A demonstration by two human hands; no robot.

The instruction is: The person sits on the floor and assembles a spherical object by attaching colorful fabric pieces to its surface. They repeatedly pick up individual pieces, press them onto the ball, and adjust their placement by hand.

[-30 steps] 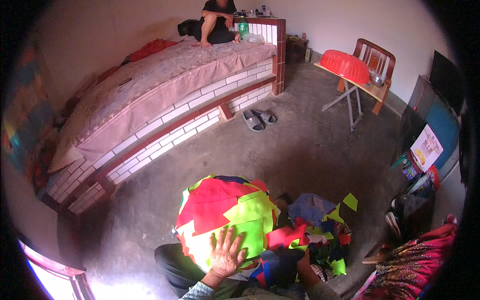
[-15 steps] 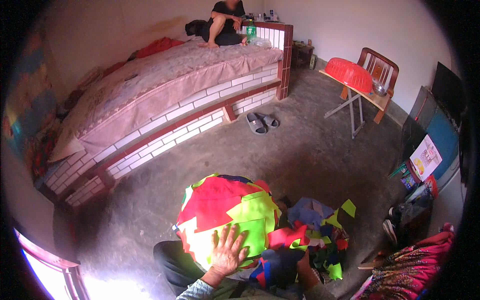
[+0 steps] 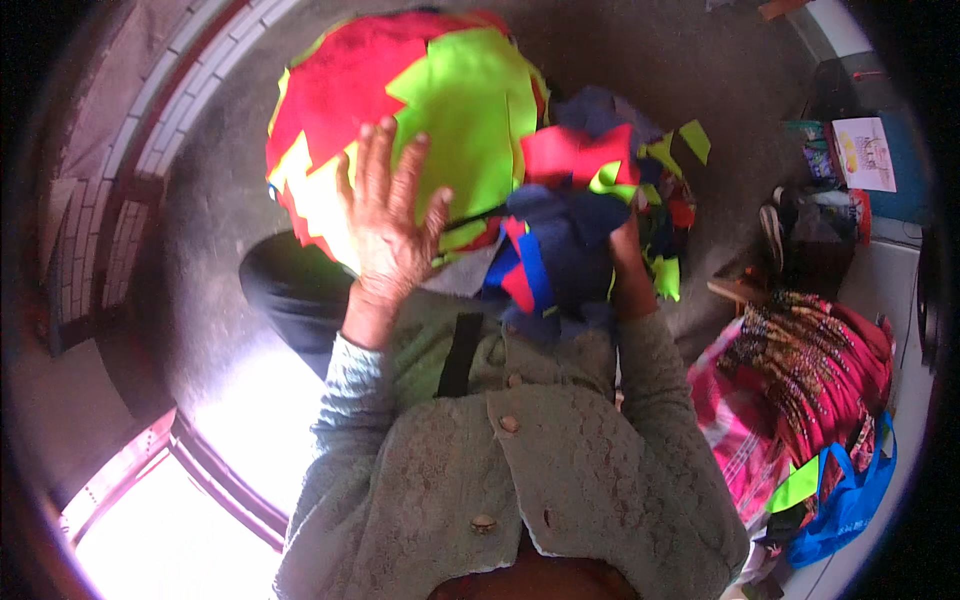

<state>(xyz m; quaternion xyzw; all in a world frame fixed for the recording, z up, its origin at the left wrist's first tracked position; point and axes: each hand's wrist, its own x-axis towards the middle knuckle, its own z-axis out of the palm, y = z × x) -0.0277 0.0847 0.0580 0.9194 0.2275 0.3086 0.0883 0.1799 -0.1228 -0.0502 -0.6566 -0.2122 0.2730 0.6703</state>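
A round bundle, covered with red and yellow-green cloth patches, stands on the floor before me. My left hand lies on its near side with fingers stretched and spread, and no cloth is gripped in it. To the right, my right hand holds the edge of a navy cloth piece; its fingertips are hidden behind that cloth. Blue and red strips lie against the navy piece, over my lap. Just beyond, a red scrap rests on a heap of mixed cloth scraps.
Daylight enters by an opening at lower left. A brick-patterned bed base runs along the upper left. On the right are shoes, a patterned red cloth and a blue bag.
My view has tilted down, so my torso shows and the bed top and seated person have left the picture. My left hand stays on the bundle; my right hand still holds the navy cloth.
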